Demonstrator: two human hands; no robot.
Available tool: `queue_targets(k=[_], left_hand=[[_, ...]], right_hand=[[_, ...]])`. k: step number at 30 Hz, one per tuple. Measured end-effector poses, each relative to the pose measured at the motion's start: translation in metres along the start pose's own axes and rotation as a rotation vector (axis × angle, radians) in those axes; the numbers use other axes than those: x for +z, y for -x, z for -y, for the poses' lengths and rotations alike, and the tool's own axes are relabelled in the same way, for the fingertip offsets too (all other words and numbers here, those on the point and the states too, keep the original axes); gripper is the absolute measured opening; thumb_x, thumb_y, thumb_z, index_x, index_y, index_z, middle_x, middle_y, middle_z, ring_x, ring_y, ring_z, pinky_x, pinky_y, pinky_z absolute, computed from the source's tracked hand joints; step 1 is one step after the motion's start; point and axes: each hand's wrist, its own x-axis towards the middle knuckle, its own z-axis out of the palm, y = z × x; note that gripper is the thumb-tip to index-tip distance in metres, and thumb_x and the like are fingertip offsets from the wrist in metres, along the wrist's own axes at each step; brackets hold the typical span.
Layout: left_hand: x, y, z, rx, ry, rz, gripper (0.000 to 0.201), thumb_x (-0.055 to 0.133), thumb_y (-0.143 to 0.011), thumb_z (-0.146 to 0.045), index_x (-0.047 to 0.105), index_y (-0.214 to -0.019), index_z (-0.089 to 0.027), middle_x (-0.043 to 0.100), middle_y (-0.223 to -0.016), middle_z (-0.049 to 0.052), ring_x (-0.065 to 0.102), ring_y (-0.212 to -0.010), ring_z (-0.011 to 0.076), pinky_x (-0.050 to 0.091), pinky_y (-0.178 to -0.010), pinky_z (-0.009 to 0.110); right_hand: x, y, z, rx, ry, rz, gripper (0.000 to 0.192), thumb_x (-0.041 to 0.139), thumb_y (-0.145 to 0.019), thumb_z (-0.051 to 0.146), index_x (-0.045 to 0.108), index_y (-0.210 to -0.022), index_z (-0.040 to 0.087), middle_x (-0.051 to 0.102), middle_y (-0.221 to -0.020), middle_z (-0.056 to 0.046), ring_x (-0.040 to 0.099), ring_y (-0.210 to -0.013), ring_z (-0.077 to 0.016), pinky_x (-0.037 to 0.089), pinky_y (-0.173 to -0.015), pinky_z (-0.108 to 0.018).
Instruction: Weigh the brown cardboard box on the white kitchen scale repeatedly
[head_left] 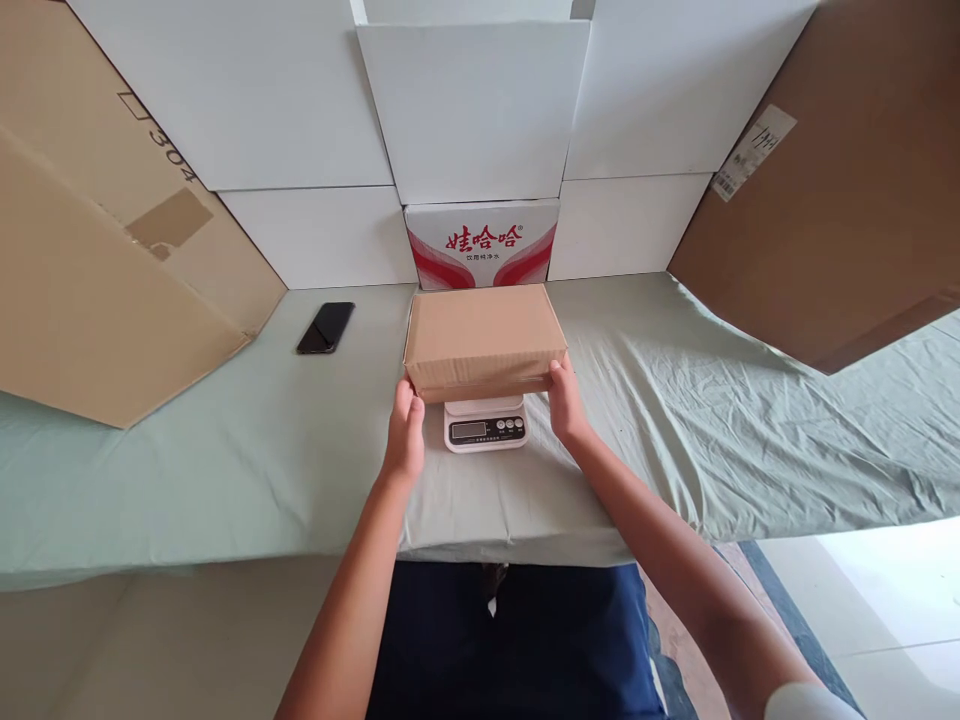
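Observation:
A closed brown cardboard box (484, 338) rests on a small white digital scale (486, 427) in the middle of the table. My left hand (405, 432) touches the box's near left corner with fingers extended. My right hand (566, 398) presses against the near right corner. Both hands hold the box between them. The scale's display and buttons show below the box's front edge; most of its platform is hidden under the box.
A pale green cloth (225, 470) covers the table. A black phone (325, 327) lies at the left. Behind the scale stands a red-and-white printed carton (482, 245) against white boards (472, 110). Large brown cardboard sheets lean at the left (90, 260) and right (847, 200).

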Motion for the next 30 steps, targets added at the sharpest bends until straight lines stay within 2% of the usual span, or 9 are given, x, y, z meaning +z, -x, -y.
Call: queue_targets(k=[3,5,8,11,16,19,23,28,30], left_hand=[[-0.004,-0.03,0.0,-0.017,-0.053,-0.045,0.057,0.05,-0.095,-0.069,0.059,-0.131,-0.026,0.065,-0.139,0.011,0.059,-0.136,0.0277,0.042,-0.118,0.045],[-0.004,-0.058,0.005,0.02,-0.033,-0.052,0.059,0.05,-0.093,-0.073,0.058,-0.13,-0.027,0.064,-0.14,0.01,0.059,-0.136,0.0254,0.044,-0.117,0.042],[0.003,-0.096,0.019,0.058,0.021,-0.069,0.064,0.047,-0.091,-0.077,0.059,-0.128,-0.027,0.065,-0.14,0.011,0.061,-0.134,0.0245,0.046,-0.114,0.04],[0.01,-0.117,0.038,0.057,0.072,-0.093,0.064,0.048,-0.091,-0.077,0.06,-0.128,-0.026,0.066,-0.14,0.013,0.061,-0.134,0.0253,0.048,-0.112,0.04],[0.014,-0.117,0.056,0.039,0.016,-0.055,0.058,0.051,-0.093,-0.071,0.062,-0.127,-0.025,0.068,-0.136,0.011,0.063,-0.131,0.0245,0.049,-0.109,0.037],[0.015,-0.114,0.056,0.032,-0.061,-0.036,0.053,0.057,-0.093,-0.065,0.065,-0.123,-0.022,0.071,-0.13,0.01,0.062,-0.129,0.0257,0.048,-0.11,0.036],[0.016,-0.112,0.055,0.012,-0.058,-0.033,0.046,0.059,-0.094,-0.059,0.067,-0.119,-0.021,0.072,-0.127,0.009,0.062,-0.13,0.0271,0.047,-0.112,0.038],[0.015,-0.114,0.058,-0.012,-0.008,-0.005,0.043,0.059,-0.095,-0.052,0.067,-0.125,-0.022,0.069,-0.138,0.009,0.054,-0.142,0.0284,0.039,-0.121,0.041],[0.015,-0.115,0.058,-0.006,0.018,0.016,0.043,0.061,-0.094,-0.049,0.066,-0.127,-0.022,0.067,-0.142,0.009,0.049,-0.147,0.0289,0.035,-0.124,0.042]], right_hand=[[0.005,-0.025,-0.002,-0.075,-0.007,0.03,0.053,0.058,-0.089,0.053,0.058,-0.138,0.034,0.06,-0.151,-0.001,0.043,-0.151,-0.0324,0.027,-0.132,-0.055],[0.01,-0.047,-0.006,-0.142,0.006,0.043,0.056,0.06,-0.088,0.052,0.056,-0.14,0.033,0.057,-0.154,-0.001,0.044,-0.149,-0.0322,0.031,-0.131,-0.053],[0.016,-0.078,-0.02,-0.195,0.074,0.013,0.068,0.069,-0.083,0.052,0.049,-0.146,0.032,0.055,-0.156,-0.004,0.049,-0.145,-0.0313,0.038,-0.126,-0.052],[0.017,-0.096,-0.041,-0.193,0.149,-0.033,0.078,0.074,-0.08,0.055,0.045,-0.148,0.03,0.054,-0.156,-0.006,0.05,-0.143,-0.0303,0.038,-0.126,-0.052],[0.009,-0.1,-0.059,-0.176,0.23,-0.032,0.077,0.073,-0.08,0.055,0.046,-0.148,0.03,0.051,-0.159,-0.006,0.046,-0.148,-0.0294,0.035,-0.129,-0.051],[0.006,-0.099,-0.058,-0.139,0.257,-0.041,0.078,0.075,-0.079,0.054,0.045,-0.148,0.029,0.052,-0.158,-0.007,0.046,-0.148,-0.0296,0.035,-0.129,-0.052],[0.005,-0.1,-0.058,-0.073,0.305,-0.031,0.078,0.076,-0.076,0.05,0.047,-0.144,0.026,0.054,-0.154,-0.011,0.05,-0.143,-0.032,0.04,-0.124,-0.055],[0.005,-0.099,-0.061,-0.034,0.361,-0.052,0.067,0.072,-0.077,0.041,0.049,-0.138,0.025,0.057,-0.149,-0.011,0.053,-0.138,-0.0311,0.043,-0.122,-0.055],[0.005,-0.097,-0.062,-0.042,0.384,-0.051,0.068,0.071,-0.077,0.039,0.047,-0.139,0.025,0.057,-0.149,-0.011,0.052,-0.138,-0.0309,0.042,-0.123,-0.055]])
